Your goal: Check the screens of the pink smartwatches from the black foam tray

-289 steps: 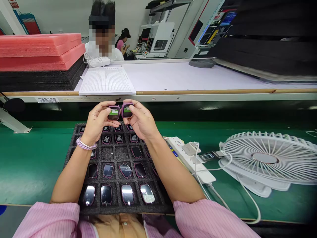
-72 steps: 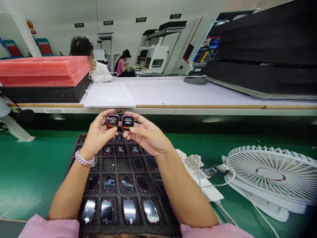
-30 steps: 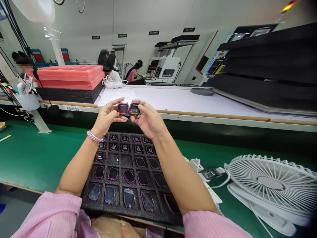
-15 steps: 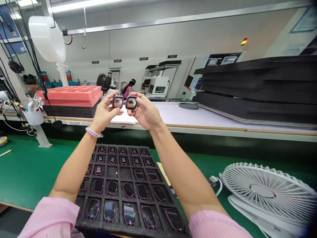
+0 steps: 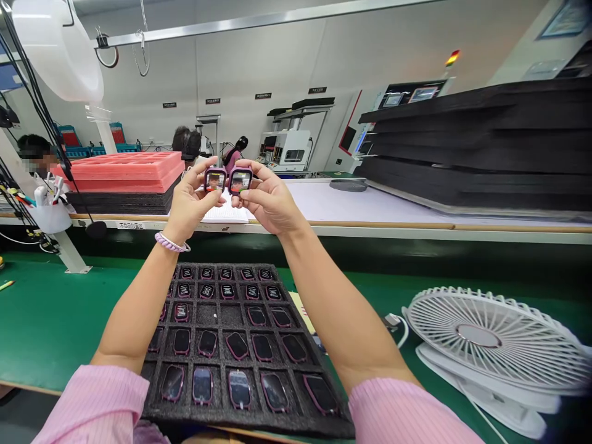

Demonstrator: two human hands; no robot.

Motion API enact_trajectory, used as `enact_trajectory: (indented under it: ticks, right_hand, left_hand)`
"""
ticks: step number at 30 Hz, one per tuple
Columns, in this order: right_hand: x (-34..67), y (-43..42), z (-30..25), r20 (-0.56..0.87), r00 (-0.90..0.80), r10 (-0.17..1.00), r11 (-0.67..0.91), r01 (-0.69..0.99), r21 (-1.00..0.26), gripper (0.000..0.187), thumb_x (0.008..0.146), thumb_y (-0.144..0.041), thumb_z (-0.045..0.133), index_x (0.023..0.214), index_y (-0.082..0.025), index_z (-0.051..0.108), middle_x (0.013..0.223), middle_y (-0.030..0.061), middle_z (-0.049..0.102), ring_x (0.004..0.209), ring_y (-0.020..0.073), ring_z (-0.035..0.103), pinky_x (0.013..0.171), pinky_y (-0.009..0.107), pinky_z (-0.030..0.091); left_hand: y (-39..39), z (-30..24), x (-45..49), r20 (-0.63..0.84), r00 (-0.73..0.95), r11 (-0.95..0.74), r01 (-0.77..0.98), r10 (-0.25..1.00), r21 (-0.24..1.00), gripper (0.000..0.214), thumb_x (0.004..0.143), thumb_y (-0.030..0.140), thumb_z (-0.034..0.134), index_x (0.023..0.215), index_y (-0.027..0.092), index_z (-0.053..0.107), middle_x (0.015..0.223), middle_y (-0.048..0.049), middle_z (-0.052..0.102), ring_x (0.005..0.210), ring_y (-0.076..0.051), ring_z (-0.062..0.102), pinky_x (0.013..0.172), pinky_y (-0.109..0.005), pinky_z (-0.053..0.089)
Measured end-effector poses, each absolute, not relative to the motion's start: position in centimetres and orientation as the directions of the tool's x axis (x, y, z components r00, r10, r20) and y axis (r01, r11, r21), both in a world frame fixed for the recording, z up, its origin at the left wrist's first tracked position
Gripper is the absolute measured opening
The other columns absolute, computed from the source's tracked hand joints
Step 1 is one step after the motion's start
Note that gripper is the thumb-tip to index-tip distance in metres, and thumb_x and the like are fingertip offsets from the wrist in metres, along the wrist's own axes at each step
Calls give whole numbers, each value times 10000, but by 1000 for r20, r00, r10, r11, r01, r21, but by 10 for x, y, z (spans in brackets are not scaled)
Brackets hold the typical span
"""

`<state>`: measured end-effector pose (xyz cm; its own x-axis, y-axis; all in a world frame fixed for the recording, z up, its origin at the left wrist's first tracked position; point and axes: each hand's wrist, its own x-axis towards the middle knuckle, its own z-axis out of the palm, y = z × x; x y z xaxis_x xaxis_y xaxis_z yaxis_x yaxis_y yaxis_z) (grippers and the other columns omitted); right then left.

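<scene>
My left hand (image 5: 187, 203) is closed on a small purple smartwatch body (image 5: 215, 180) with a lit screen. My right hand (image 5: 271, 203) grips a second purple smartwatch body (image 5: 240, 180), also lit. Both are held up side by side, touching, at arm's length above the bench. Below them a black foam tray (image 5: 231, 419) lies on the green mat, its pockets filled with several more purple watch bodies; two pockets in the middle rows are bare.
A white desk fan (image 5: 490, 342) lies face up at the right, with a cable and power strip (image 5: 393, 320) beside the tray. Behind stands a white shelf (image 5: 393, 209) with paper, pink foam sheets (image 5: 120, 172) and black foam stacks (image 5: 476, 148). Other people sit at the back.
Both hands rose with the two watch bodies from just above the tray to eye level, and my view tilted upward. The screens changed from text to a picture-like display.
</scene>
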<state>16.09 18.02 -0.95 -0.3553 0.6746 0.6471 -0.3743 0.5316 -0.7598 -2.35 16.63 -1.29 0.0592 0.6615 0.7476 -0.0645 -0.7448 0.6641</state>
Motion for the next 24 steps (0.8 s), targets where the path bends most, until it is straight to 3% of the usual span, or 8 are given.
enact_trajectory:
  ticks: [6,13,24]
  right_hand:
    - [162,169,-23,623,-361,694,511,-363,-779,601,684,-323,844,1226,-267,590,938,-6,633,723,172,616,731,353,569]
    - [162,155,-83,488,-397,777,352,-369,-860,581,669,-213,738,1229,-251,586,940,-4,647,722,170,634,723,333,564]
    - [157,164,-112,438,-385,812,276,-406,-871,527,751,-420,883,1171,-238,622,868,-16,665,605,141,617,596,291,516]
  left_hand:
    - [156,-28,-19,727,37,-723,-86,685,686,594,735,349,897,1277,281,666,1031,-28,685,688,-131,677,700,-294,607]
    - [137,-84,-23,584,94,-580,-72,806,812,616,749,285,851,1323,238,634,1063,-45,699,707,-128,715,714,-272,644]
    - [142,-107,-25,532,59,-529,-60,845,847,465,778,292,836,1207,191,686,1005,-42,742,603,-92,689,595,-207,623]
